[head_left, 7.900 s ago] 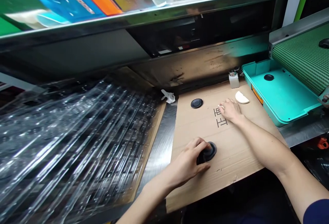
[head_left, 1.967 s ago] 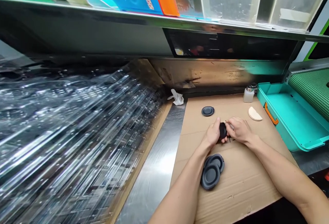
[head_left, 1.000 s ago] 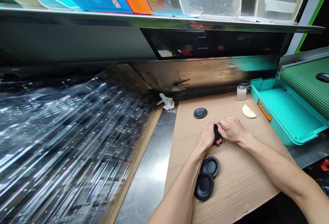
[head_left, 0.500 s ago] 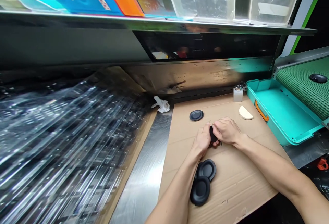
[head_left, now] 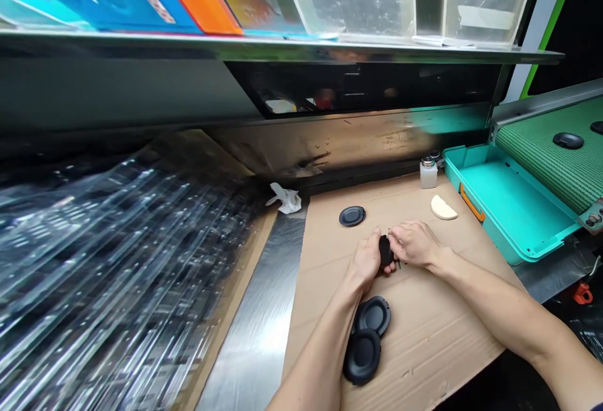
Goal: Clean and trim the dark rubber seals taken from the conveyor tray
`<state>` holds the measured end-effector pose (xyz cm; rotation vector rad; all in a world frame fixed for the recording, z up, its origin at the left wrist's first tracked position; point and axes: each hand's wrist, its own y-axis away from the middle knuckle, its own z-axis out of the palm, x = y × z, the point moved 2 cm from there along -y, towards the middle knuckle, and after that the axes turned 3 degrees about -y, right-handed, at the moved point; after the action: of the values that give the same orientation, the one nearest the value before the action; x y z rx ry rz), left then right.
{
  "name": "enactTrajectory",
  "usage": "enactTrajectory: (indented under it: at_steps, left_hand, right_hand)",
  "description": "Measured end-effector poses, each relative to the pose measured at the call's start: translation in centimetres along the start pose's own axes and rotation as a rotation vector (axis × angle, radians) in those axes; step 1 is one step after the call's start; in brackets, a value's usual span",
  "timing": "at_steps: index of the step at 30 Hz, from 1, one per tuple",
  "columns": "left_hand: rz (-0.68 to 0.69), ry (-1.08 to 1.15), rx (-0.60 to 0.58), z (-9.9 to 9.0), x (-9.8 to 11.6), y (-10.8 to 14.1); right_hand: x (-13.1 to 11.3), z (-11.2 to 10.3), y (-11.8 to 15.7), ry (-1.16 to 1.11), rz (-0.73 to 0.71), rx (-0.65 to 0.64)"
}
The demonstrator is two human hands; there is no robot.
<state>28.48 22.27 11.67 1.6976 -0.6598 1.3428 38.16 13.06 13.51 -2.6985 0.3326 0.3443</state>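
Observation:
Over the cardboard sheet (head_left: 325, 254), my left hand (head_left: 367, 257) is wrapped round a black round plastic cover (head_left: 385, 251), which is held on edge and partly hidden by the fingers. My right hand (head_left: 414, 242) is closed at the cover's right side, with its fingertips pinched against the upper edge; whether they hold anything small as well I cannot make out. Beyond my hands lies another black cover (head_left: 352, 216), flat on the cardboard. Nearer, beside my left forearm, two black covers overlap, one farther back (head_left: 374, 315) and one in front (head_left: 362, 356).
A pale half-round pad (head_left: 443, 207) and a small white bottle (head_left: 428, 173) are at the back right. Beside them stands a turquoise tray (head_left: 518, 254). Black covers (head_left: 568, 141) lie on the green conveyor belt (head_left: 532, 137). Clear plastic trays (head_left: 117, 285) fill the left.
The view has shifted slightly right. A second black cover now shows on the belt. My right fingers have drawn slightly away from the left hand, exposing more of the cover's edge.

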Motion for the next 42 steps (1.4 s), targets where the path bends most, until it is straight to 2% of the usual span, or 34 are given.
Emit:
enactTrajectory:
  at_steps: [7,10,13,16,18,21,24,27,31,33,35,38,39,42]
  left_hand:
    - [-0.020,0.050,-0.046,-0.2,-0.2,-0.2]
    - [-0.055,0.222,-0.075,-0.6,0.2,-0.4]
    - [-0.158,0.555,-0.085,-1.6,0.8,-0.4]
    - [-0.251,0.831,-0.091,-2.7,1.2,-0.5]
    - [-0.243,0.921,-0.095,-3.1,1.3,-0.6]
    - [-0.186,0.943,-0.108,-3.1,1.1,-0.8]
    - [-0.127,0.938,-0.150,-2.7,0.8,-0.9]
    - [-0.070,0.945,-0.202,-2.3,0.6,-1.0]
    - [-0.076,0.947,-0.214,-2.0,0.1,-1.4]
    - [-0.097,0.935,-0.204,-2.1,-0.1,-1.5]
    - [-0.088,0.939,-0.185,-2.2,-0.1,-1.6]
    - [-0.071,0.967,-0.165,-2.1,0.0,-1.7]
    - [-0.078,0.973,-0.167,-2.0,0.0,-1.8]
    - [-0.097,0.971,-0.167,-1.8,-0.2,-1.9]
  right_hand:
    - [-0.2,0.2,0.1,-0.035,0.047,0.051]
    - [0.5,-0.4,0.1,-0.078,0.096,0.038]
    - [2.3,-1.8,0.3,-0.059,0.204,0.095]
    - [5.5,-3.0,0.9,0.092,0.453,0.222]
    - [7.6,-3.0,1.3,0.156,0.576,0.189]
    - [9.0,-2.4,1.3,0.137,0.589,0.084]
    - [7.6,-2.3,0.4,0.025,0.469,0.173]
    - [3.8,-1.6,-0.3,-0.161,0.328,0.279]
    - [-2.3,1.1,-0.1,-0.219,0.216,0.188]
    - [-4.0,2.1,0.0,-0.171,0.144,0.141]
    - [-4.3,2.3,-0.2,-0.131,0.137,0.124]
    - [-3.3,1.8,-0.7,-0.089,0.269,0.097]
    - [-3.0,1.7,-0.8,-0.076,0.273,0.092]
    - [-2.9,1.5,-0.9,-0.056,0.143,0.072]
